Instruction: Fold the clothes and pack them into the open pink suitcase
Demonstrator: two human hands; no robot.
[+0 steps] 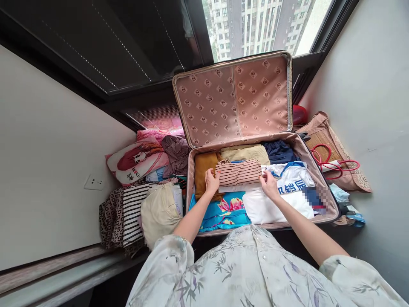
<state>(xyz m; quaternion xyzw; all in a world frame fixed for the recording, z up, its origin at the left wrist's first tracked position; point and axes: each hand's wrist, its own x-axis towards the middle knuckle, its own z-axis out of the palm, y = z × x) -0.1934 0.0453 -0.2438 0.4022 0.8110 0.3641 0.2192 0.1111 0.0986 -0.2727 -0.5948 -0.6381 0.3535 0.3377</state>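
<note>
Striped top [239, 172], folded, pink-brown stripes, sits in the middle of the open suitcase [330, 209] on top of the other clothes. We hold it at both ends: our left hand [211, 181] pinches its left edge, fingers curled on the fabric; our right hand [269, 184] pinches the lower right edge where it meets a white layer underneath. Both grips are closed on the top.

Around it in the case: mustard garment [203, 170] touching its left side, beige garment [245, 153] just behind, navy garment [280, 151] at the back right, white shirt with blue print [292, 181] to the right, plain white fold [271, 209] in front right, turquoise floral fabric [223, 213] in front left. Suitcase lid [233, 100] stands upright with a pink patterned lining, leaning against the window [255, 25].

Left of the case on the ledge: cartoon pillow [136, 161], mauve cloth [175, 154], black-and-white striped garment [132, 211], cream bag or hat [159, 213], we cannot tell which. Right of the case: woven mat [329, 145] with red cord [329, 164] on it. Wall socket [94, 182] on the left wall.
</note>
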